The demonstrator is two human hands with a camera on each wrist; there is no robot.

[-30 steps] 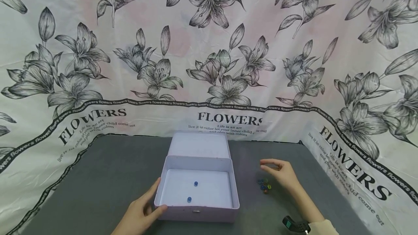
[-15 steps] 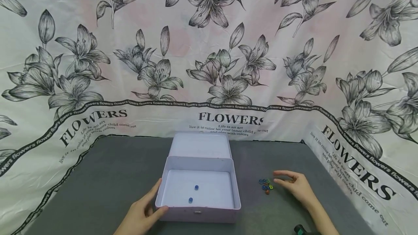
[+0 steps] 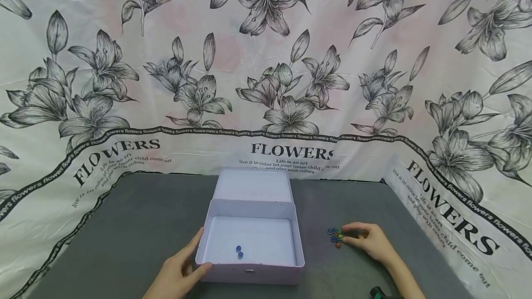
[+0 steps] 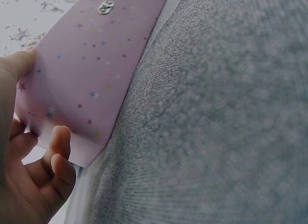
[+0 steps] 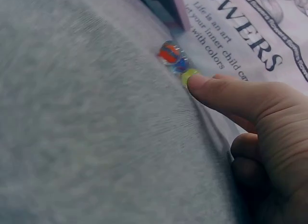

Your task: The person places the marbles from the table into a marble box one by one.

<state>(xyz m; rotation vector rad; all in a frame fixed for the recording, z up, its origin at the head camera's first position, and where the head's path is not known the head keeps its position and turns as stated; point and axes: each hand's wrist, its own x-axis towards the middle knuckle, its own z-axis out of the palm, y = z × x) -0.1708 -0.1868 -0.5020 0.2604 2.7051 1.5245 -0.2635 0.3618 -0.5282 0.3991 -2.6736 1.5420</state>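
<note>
An open lilac box (image 3: 249,275) with its lid (image 3: 253,186) tipped back stands in the middle of the table. My left hand (image 3: 176,266) grips the box's near left corner, thumb on the front rim, index finger along the side. In the left wrist view the box's front (image 4: 82,65) shows stars and a clasp. Two blue marbles (image 3: 238,248) lie on the box floor. My right hand (image 3: 371,242) is at a small cluster of marbles (image 3: 334,231), thumb and index finger apart. Its thumb meets a yellow-green marble (image 5: 189,77) in the right wrist view; the index fingertip is hidden there.
Grey cloth (image 3: 158,220) covers the table. Behind it hangs a white flower-printed curtain (image 3: 257,82), which also runs along both sides. A dark band (image 3: 377,292) is on the right forearm. An orange marble (image 3: 338,245) lies at the cluster's near edge.
My right hand went right and toward me, then back left to the marbles. Inside the box, one blue marble rolled toward the front left, close to the other. The left hand stayed put.
</note>
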